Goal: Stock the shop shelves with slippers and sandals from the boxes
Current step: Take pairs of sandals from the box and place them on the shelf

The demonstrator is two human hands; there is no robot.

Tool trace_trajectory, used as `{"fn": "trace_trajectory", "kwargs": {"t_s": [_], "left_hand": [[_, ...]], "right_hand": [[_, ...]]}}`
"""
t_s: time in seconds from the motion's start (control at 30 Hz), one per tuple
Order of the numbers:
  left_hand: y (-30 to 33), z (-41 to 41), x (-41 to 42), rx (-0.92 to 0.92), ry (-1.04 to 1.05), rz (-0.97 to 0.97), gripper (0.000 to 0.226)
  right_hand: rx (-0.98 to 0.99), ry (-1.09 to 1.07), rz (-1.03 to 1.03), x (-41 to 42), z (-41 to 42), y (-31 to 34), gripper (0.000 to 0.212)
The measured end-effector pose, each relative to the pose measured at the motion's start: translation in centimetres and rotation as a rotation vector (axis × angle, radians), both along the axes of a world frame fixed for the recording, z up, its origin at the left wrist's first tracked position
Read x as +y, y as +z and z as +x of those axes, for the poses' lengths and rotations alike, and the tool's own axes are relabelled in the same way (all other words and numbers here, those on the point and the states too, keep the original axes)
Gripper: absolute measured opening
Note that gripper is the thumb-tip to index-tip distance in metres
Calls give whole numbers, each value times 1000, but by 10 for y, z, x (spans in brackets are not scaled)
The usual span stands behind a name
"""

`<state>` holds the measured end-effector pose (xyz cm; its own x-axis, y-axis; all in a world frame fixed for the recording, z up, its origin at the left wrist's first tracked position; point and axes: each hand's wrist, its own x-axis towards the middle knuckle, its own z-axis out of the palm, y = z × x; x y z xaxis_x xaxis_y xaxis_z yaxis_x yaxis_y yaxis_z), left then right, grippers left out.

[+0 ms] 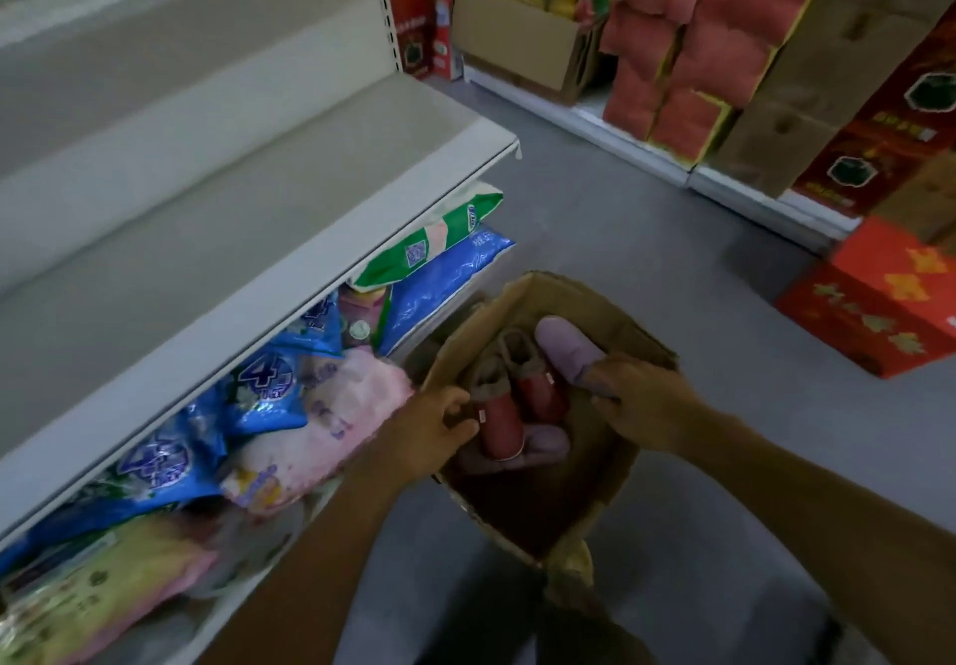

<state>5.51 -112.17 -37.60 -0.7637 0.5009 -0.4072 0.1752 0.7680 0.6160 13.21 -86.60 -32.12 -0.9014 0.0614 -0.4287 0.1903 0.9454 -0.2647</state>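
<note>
- One open cardboard box [610, 312] stands on the grey floor [672, 229], just beside the lower shelf, with both hands reaching into it.
- Two red slippers [504, 424] with fuzzy brownish collars lie side by side in the box, toes toward the camera.
- Two lilac slippers show: one lilac slipper [566, 348] stands up at the far side of the box, and a second pale one [548, 442] lies under the red pair.
- The left hand [432, 434] has its fingers curled at the outer side of the nearer red slipper, gripping it at the collar.
- The right hand [641, 403] pinches the upright lilac slipper, thumb pressed on its near side; the other fingers are hidden behind it.
- Both forearms come in from the bottom edge, bare, angled inward to meet over the box.
- One bare white shelf [289, 229] runs across the left, at a slant; no slippers lie on it.
- Beneath it, several soft packs [269, 395] in blue, pink and green are crammed together; their number is hard to count and their print is blurred.
- One orange-red carton [874, 297] sits on the floor at right, cut off by the frame.
- Across the aisle, stacked pink bundles [714, 33] and brown cartons are blurred and partly cut off.
- The box bottom is dark, so anything deeper cannot be made out.
</note>
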Motion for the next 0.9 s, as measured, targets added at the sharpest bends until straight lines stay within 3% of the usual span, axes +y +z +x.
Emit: {"fn": "trace_trajectory", "kwargs": {"t_s": [0.07,0.2,0.33,0.47,0.6,0.7,0.9], "left_hand": [[-25,-8,25,-38,30,-36,31],[-77,-30,59,-127,102,-94,34],[-133,-59,75,-203,104,-142,30],[-203,-89,88,-114,69,-225,27],[-267,-111,100,-78,18,-334,44],[-305,-123,101,-129,-41,-384,50],[-339,-131,98,-92,-203,-337,20]], "right_hand": [[-59,3,-72,23,-22,-24,50],[-224,9,-8,52,-60,-76,34],[-297,23,-26,69,-88,-141,34],[-297,34,-54,73,-117,-218,35],[-266,35,-39,73,-149,-294,48],[-279,129,-12,71,-171,-342,55],[-413,463,74,68,-199,-400,71]]}}
